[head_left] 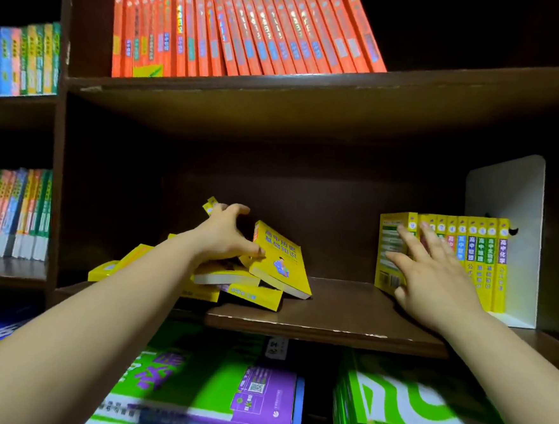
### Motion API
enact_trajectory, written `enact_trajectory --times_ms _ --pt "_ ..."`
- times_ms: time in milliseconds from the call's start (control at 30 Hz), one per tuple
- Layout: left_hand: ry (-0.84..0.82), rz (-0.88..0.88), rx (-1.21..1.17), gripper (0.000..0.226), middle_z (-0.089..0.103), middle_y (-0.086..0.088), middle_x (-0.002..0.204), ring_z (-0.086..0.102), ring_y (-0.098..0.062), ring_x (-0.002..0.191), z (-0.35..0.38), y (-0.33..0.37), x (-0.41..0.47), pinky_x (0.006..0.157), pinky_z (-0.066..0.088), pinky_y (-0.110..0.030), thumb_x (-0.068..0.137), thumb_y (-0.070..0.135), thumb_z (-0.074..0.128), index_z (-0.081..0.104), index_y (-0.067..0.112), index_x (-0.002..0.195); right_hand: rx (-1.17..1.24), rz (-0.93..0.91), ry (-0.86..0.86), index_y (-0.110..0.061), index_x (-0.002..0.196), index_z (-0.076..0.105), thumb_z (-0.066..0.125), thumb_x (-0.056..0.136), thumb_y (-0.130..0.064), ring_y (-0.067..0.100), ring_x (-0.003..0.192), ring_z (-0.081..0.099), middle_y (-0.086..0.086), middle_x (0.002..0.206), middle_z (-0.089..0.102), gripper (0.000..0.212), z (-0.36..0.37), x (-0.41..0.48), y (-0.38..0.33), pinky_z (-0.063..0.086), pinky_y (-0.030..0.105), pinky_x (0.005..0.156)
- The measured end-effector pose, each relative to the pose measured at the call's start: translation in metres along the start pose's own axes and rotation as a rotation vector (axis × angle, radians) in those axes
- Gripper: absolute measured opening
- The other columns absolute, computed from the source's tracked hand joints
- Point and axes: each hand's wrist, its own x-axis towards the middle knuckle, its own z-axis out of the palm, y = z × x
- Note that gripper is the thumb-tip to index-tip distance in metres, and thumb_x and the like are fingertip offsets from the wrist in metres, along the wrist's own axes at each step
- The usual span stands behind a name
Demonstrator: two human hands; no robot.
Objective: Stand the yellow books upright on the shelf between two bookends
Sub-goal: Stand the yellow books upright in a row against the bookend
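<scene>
- Rightmost yellow spine (502, 257), right of frame: 高中化学; smaller chars below too small to read.
- 2nd yellow spine (490, 256) from right: 高中生物学, then 基础知识 under it.
- 3rd yellow spine (480, 255) from right: 高中地理.
- 4th yellow spine (470, 255) from right: 高中物理.
- Tilted yellow book (281, 261), centre: cover title 高中历史 / 基础知识, seen rotated.
- Green book (194, 368), bottom centre: QR code on purple panel; big chars blurred, unreadable.
- Orange books (244, 30), top: spine txt too blurred to read.
</scene>
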Motion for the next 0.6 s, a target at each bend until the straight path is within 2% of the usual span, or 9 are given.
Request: enact_trajectory --times_ms 133,200,267,367,433,500,600 --pt "-0.018 0.055 -0.052 0.091 0.009 -0.013 0.149 0.026 -0.028 0.135 0.0 0.003 -0.003 0.097 0.037 -0.028 0.067 0.018 0.076 0.021 0.024 0.139 0.025 -0.005 0.016 -0.027 0.139 0.031 0.048 0.086 -0.028 0.026 0.144 -0.011 0.0 0.157 -0.004 0.055 0.0 0.0 0.001 -0.001 0.038 0.117" --pt "-0.023 0.064 -0.051 0.097 -0.001 -0.012 0.152 0.023 -0.029 0.137 0.002 0.007 -0.004 0.085 0.042 -0.025 0.066 0.009 0.074 0.015 0.027 0.141 0.031 -0.008 0.02 -0.027 0.139 0.032 0.048 0.086 -0.027 0.026 0.144 -0.01 0.0 0.157 -0.003 0.055 0.0 -0.001 0.001 -0.001 0.039 0.117" --pt "-0.015 0.042 -0.046 0.104 -0.01 -0.012 0.152 0.028 -0.031 0.135 0.005 0.012 -0.004 0.071 0.046 -0.025 0.066 0.001 0.07 0.006 0.028 0.143 0.043 -0.007 0.024 -0.027 0.138 0.033 0.048 0.086 -0.027 0.026 0.144 -0.01 0.0 0.157 -0.002 0.054 0.0 -0.001 0.001 -0.001 0.039 0.117" --pt "-0.002 -0.025 -0.058 0.108 -0.018 -0.014 0.152 0.032 -0.036 0.133 0.011 0.018 -0.001 0.065 0.046 -0.025 0.07 -0.006 0.063 -0.009 0.03 0.142 0.052 -0.011 0.024 -0.027 0.137 0.034 0.048 0.086 -0.027 0.026 0.144 -0.011 0.0 0.157 -0.002 0.053 0.0 -0.001 0.001 -0.002 0.039 0.117" --pt "0.039 -0.09 -0.086 0.101 -0.012 -0.016 0.153 0.03 -0.038 0.133 0.012 0.02 0.004 0.075 0.049 -0.03 0.075 -0.009 0.054 -0.013 0.027 0.141 0.068 -0.01 0.028 -0.027 0.138 0.034 0.049 0.086 -0.027 0.026 0.144 -0.011 0.0 0.157 -0.001 0.054 0.0 -0.001 0.001 -0.002 0.039 0.117" --pt "0.088 -0.178 -0.108 0.098 0.001 -0.019 0.152 0.027 -0.037 0.135 0.011 0.027 0.01 0.097 0.04 -0.036 0.077 -0.005 0.057 -0.013 0.021 0.142 0.078 -0.009 0.031 -0.026 0.138 0.033 0.049 0.086 -0.026 0.026 0.144 -0.011 0.001 0.157 -0.001 0.054 0.0 -0.001 0.001 -0.002 0.039 0.117" --pt "0.189 -0.332 -0.228 0.108 0.021 -0.021 0.147 0.033 -0.035 0.132 0.012 0.04 0.017 0.103 0.034 -0.037 0.072 0.01 0.072 -0.01 0.012 0.142 0.086 -0.012 0.038 -0.025 0.138 0.032 0.048 0.086 -0.026 0.026 0.144 -0.011 0.001 0.157 -0.001 0.055 0.001 0.0 0.002 -0.002 0.039 0.117"
